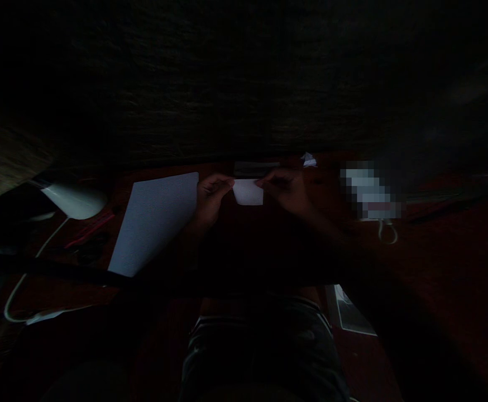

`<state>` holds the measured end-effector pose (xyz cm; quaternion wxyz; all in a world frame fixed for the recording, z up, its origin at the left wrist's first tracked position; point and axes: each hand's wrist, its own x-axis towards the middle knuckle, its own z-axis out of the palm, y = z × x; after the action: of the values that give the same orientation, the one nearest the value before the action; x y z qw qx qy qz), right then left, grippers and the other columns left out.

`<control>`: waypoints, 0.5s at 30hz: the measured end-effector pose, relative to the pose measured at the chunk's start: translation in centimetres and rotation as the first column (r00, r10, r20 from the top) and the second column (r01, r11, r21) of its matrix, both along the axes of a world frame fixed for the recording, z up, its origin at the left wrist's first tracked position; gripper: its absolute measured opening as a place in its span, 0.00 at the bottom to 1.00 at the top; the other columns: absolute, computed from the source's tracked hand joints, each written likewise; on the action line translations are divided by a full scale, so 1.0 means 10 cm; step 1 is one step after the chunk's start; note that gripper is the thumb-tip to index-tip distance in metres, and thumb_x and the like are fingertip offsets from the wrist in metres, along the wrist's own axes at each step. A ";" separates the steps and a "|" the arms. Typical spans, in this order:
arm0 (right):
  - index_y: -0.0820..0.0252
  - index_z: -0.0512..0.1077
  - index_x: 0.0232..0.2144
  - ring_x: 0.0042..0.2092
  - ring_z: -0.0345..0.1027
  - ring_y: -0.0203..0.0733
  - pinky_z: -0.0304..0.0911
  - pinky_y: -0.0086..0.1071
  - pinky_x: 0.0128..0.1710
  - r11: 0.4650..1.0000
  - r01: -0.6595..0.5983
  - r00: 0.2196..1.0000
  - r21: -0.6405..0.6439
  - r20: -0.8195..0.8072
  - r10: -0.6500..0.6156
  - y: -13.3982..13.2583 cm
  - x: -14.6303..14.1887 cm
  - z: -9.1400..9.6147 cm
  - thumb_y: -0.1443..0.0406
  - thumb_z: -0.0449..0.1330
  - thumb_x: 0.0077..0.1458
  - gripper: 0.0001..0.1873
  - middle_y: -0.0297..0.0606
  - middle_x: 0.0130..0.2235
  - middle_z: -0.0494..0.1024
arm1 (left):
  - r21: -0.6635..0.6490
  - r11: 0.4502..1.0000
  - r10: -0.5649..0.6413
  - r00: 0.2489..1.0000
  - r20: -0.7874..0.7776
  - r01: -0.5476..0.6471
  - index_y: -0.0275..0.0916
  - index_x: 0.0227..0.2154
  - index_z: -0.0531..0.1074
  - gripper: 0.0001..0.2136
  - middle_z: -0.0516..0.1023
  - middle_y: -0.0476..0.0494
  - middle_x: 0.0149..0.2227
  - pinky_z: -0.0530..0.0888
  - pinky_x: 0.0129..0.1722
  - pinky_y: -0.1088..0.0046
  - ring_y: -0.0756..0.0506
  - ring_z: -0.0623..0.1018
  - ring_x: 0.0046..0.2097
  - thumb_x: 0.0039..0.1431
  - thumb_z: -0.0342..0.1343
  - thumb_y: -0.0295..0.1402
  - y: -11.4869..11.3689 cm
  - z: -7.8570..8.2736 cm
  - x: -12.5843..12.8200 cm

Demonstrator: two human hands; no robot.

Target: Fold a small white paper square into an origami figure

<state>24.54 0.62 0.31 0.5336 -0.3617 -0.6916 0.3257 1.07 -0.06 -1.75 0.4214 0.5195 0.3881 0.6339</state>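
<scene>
A small piece of white paper [248, 192] is stretched between my two hands in the dim light. My left hand [211, 196] pinches its upper left corner between thumb and fingertips. At the upper right corner, my right hand [285, 190] grips it the same way. Just beyond the paper lies a dark flat strip or box [256, 168], too dark to name. A large pale sheet of paper [160, 215] lies left of my left hand. Past my right hand is a crumpled bit of white paper [309, 161].
On the left stands a white rounded object [76, 200], perhaps a lamp head, with a white cord [38, 254]. A pixelated pale item [372, 192] lies at the right with a looped cord [388, 233]. Below sits a flat framed item [355, 312]. A dark wall [210, 84] rises behind.
</scene>
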 end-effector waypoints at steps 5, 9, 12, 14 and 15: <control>0.54 0.82 0.27 0.34 0.75 0.42 0.71 0.35 0.35 1.000 0.004 1.000 0.001 -0.005 -0.004 0.00 0.03 0.01 0.45 0.77 0.61 0.23 0.35 0.30 0.84 | 0.014 1.000 0.006 1.000 -0.017 -0.005 0.44 0.32 0.87 0.20 0.90 0.46 0.35 0.84 0.44 0.65 0.44 0.87 0.39 0.47 0.85 0.51 -0.01 0.00 0.01; 0.55 0.80 0.27 0.34 0.75 0.41 0.71 0.35 0.35 1.000 -0.003 1.000 -0.001 -0.004 0.003 0.01 0.03 0.00 0.45 0.77 0.61 0.24 0.35 0.30 0.83 | 0.000 1.000 0.025 0.999 -0.041 -0.025 0.43 0.31 0.86 0.22 0.89 0.45 0.35 0.85 0.43 0.65 0.43 0.88 0.39 0.46 0.85 0.53 -0.01 0.00 0.02; 0.55 0.80 0.27 0.33 0.75 0.42 0.71 0.36 0.35 1.000 -0.003 1.000 0.005 -0.007 0.003 0.01 0.02 0.00 0.45 0.78 0.61 0.24 0.35 0.30 0.82 | -0.020 0.999 0.039 0.998 -0.049 -0.040 0.43 0.30 0.86 0.22 0.89 0.46 0.33 0.83 0.40 0.66 0.44 0.86 0.37 0.46 0.84 0.54 -0.02 0.01 0.02; 0.54 0.80 0.26 0.33 0.75 0.42 0.71 0.36 0.35 1.000 0.006 1.000 -0.007 -0.001 -0.006 0.00 0.02 0.01 0.45 0.78 0.61 0.24 0.34 0.29 0.82 | -0.028 0.998 0.046 0.998 -0.053 -0.047 0.43 0.30 0.86 0.21 0.89 0.46 0.33 0.82 0.39 0.67 0.44 0.86 0.36 0.47 0.84 0.54 -0.03 0.02 0.02; 0.54 0.80 0.26 0.33 0.75 0.41 0.71 0.36 0.35 1.000 0.011 1.000 -0.015 0.003 -0.011 0.00 0.02 0.01 0.44 0.78 0.60 0.24 0.34 0.30 0.82 | -0.029 0.998 0.048 0.997 -0.057 -0.049 0.43 0.30 0.86 0.21 0.89 0.46 0.33 0.82 0.38 0.67 0.44 0.86 0.36 0.47 0.84 0.53 -0.03 0.01 0.02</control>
<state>24.72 0.62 0.44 0.5318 -0.3697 -0.6880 0.3274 1.24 -0.34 -1.60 0.4028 0.5210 0.4219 0.6232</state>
